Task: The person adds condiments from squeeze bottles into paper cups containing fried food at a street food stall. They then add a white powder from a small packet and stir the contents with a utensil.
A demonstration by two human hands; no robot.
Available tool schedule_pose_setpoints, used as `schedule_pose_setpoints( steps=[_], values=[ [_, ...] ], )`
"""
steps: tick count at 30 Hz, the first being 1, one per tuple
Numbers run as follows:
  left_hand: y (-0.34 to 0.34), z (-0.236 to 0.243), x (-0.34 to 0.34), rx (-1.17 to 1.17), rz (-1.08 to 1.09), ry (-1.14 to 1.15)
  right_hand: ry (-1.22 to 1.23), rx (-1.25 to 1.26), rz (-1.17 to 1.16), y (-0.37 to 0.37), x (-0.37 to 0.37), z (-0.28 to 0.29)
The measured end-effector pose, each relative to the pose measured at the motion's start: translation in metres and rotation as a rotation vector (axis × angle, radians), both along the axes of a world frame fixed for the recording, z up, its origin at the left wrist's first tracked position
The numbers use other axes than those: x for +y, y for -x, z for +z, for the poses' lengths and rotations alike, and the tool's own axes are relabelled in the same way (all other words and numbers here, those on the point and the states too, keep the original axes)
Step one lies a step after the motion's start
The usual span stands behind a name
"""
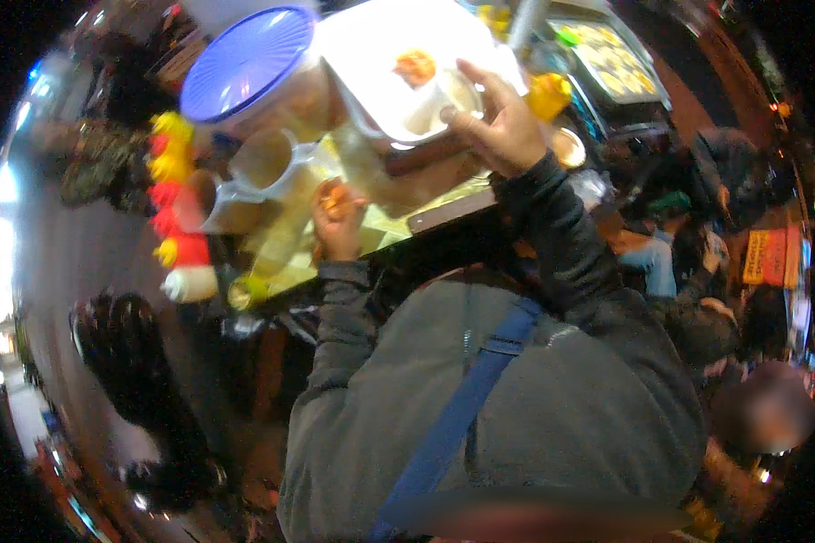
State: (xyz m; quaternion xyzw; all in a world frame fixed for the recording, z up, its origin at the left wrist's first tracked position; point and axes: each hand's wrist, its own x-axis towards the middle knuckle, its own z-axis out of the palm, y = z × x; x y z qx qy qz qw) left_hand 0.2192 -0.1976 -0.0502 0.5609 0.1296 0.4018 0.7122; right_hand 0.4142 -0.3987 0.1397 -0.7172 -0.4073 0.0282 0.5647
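Observation:
My left hand [339, 237] is closed around some orange food [335, 200], whose exact kind I cannot make out. It is low over the yellow-patterned tabletop, just right of the clear plastic containers. My right hand [507, 127] reaches over the right edge of a bright white tray [371, 54]. Its thumb and fingers grip a small pale cup [457, 93], which is tilted and partly washed out by glare. Beside the cup, a small heap of orange food [415, 67] lies on the tray.
A large clear tub with a blue lid [249, 63] stands left of the tray. Nearer are clear containers [264, 161] and red and yellow bottles [174, 167]. A dark flat bar [451, 212] lies at the table's front edge. At far right is a tray of yellowish food [614, 59]; people are beyond.

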Motion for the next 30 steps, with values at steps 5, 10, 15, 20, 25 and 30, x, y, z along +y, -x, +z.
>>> schedule_pose_setpoints(
  steps=[5,10,15,20,25,30],
  values=[
    [0.0,0.006,0.001,0.033,0.027,-0.025,-0.121,-0.027,-0.423,-0.045,-0.104,0.023],
    [-0.005,-0.013,0.008,-0.022,0.084,0.006,0.357,-0.225,-0.708,-0.06,-0.175,0.02],
    [-0.008,-0.016,0.014,-0.006,0.091,0.011,0.473,-0.246,-0.635,-0.064,-0.175,-0.04],
    [-0.008,-0.015,0.007,0.063,0.148,0.165,0.679,-0.653,-0.375,-0.063,-0.171,-0.044],
    [-0.016,-0.017,0.005,-0.278,0.054,0.282,0.525,-0.41,-0.482,-0.028,-0.103,0.008],
    [-0.012,-0.005,0.0,-0.132,0.135,0.284,0.323,-0.311,0.443,0.068,0.053,-0.003]
  ],
)
